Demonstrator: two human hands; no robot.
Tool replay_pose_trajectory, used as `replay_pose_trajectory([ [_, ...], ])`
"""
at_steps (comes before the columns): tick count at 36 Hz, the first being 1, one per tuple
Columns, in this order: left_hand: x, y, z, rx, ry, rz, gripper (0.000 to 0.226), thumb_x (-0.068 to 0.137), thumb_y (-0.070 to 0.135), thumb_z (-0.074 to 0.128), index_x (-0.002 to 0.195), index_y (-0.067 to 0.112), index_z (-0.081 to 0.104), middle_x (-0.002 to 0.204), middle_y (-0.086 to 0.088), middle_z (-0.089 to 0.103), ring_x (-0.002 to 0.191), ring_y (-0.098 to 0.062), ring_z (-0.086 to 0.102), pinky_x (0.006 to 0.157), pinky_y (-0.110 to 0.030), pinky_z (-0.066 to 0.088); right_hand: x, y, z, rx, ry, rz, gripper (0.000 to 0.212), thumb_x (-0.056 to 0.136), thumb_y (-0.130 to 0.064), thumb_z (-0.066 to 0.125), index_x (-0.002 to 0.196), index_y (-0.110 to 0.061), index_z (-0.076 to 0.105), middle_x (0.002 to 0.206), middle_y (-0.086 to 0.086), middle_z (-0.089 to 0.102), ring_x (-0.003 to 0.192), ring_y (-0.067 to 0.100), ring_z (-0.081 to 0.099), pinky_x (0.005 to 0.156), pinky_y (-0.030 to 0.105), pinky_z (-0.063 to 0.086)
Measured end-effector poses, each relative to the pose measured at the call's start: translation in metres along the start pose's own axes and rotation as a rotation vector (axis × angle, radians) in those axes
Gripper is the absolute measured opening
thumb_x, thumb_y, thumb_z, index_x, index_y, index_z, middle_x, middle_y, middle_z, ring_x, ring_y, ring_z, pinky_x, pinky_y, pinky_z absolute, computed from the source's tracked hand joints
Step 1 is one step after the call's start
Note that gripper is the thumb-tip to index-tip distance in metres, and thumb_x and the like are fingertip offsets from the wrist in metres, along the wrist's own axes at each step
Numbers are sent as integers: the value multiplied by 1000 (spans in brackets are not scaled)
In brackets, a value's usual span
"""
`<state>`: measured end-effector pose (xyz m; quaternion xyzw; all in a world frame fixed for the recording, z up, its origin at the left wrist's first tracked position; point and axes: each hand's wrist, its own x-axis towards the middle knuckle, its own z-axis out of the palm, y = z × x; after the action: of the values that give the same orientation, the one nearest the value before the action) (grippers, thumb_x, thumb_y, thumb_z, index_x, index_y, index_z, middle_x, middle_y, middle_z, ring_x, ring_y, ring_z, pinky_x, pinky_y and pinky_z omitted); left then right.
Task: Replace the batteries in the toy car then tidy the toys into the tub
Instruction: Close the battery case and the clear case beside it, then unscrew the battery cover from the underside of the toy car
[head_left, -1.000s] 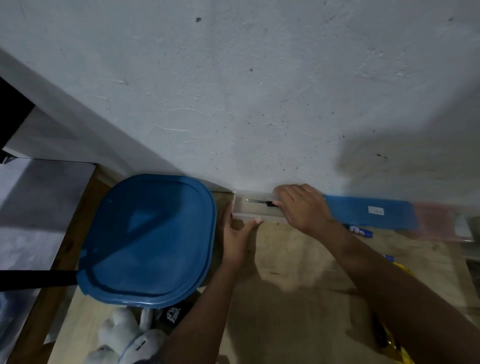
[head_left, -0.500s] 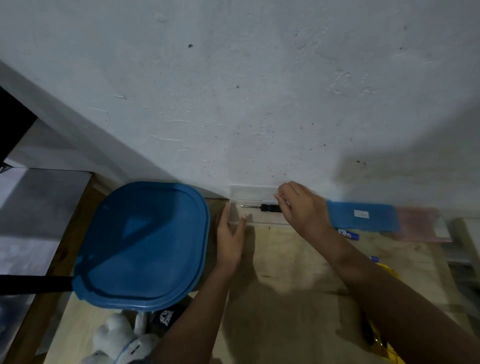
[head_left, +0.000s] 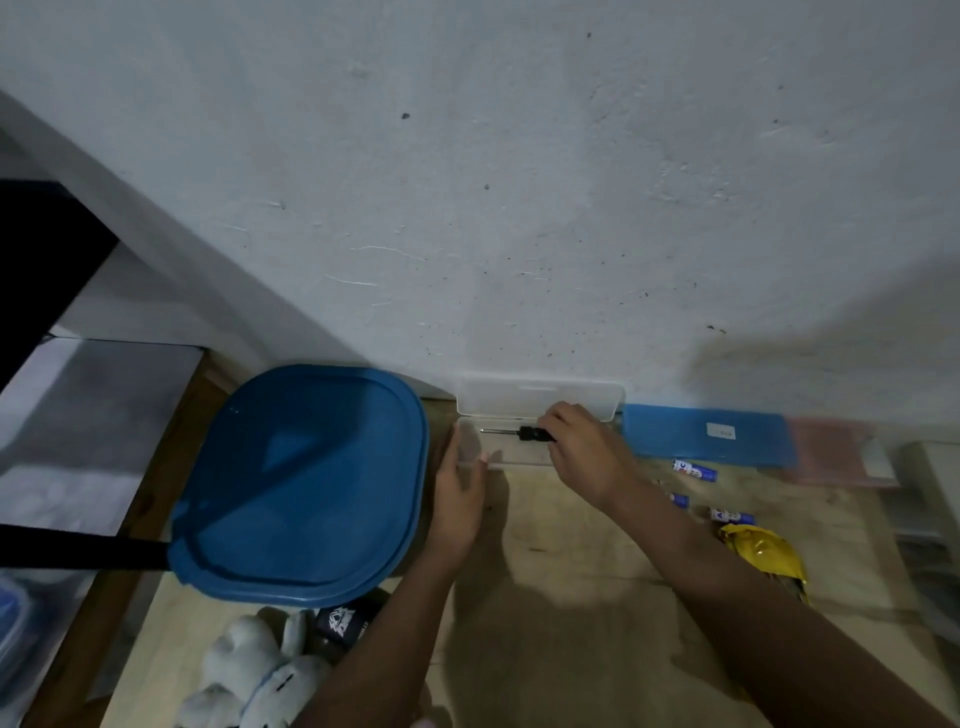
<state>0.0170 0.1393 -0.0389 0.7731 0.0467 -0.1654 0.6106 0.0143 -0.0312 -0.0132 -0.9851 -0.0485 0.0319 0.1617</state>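
A clear plastic case lies open against the wall, its lid leaning back. My right hand pinches the black handle of a small screwdriver over the case's tray. With straight fingers, my left hand rests against the case's left end. The tub's blue lid covers the tub at the left. Several blue batteries lie loose on the wooden table to the right. A grey plush toy and a dark toy lie at the lower left. A yellow toy lies partly behind my right forearm.
A blue flat case and a pink one lie along the wall to the right. A white wall rises directly behind the table. The wooden table has bare surface between my arms.
The clear case's lid has swung up against the wall. My right hand stays on the screwdriver over the tray, and my left hand stays at the case's left end.
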Motion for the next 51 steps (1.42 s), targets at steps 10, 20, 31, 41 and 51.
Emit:
replay_pose_trajectory([
  [10,1,-2,-1,82,-17,21,57,98,22,45,149,17,19,152,-1,28,139,-12,26,107,-17,20,5,-10,4,-131,-107,27,36,89,-2,52,123,-13,48,123,8,49,109,23,50,89,34,50],
  [20,1,-6,1,90,-1,18,57,98,27,45,149,22,20,153,-2,29,140,-17,27,116,-37,23,11,-26,-3,-247,-176,108,35,87,0,54,121,-7,54,119,11,52,111,25,50,88,36,48],
  [31,4,2,2,351,17,-6,56,99,28,41,150,21,18,146,-14,34,126,-26,45,106,-43,39,6,-38,-16,-214,-173,190,35,86,3,51,120,-3,52,123,12,47,114,25,46,88,35,46],
  [41,-4,37,14,663,89,22,54,99,24,43,145,1,25,149,-18,25,134,-32,31,110,-39,31,-72,9,-60,244,61,412,14,89,-9,54,99,0,57,106,15,51,101,28,48,78,29,36],
  [51,-71,78,119,655,-222,352,49,98,22,45,142,4,31,149,-12,30,137,-22,27,108,-21,20,-196,94,-95,511,228,869,21,83,-8,61,64,-11,52,63,5,55,62,21,55,60,32,44],
])
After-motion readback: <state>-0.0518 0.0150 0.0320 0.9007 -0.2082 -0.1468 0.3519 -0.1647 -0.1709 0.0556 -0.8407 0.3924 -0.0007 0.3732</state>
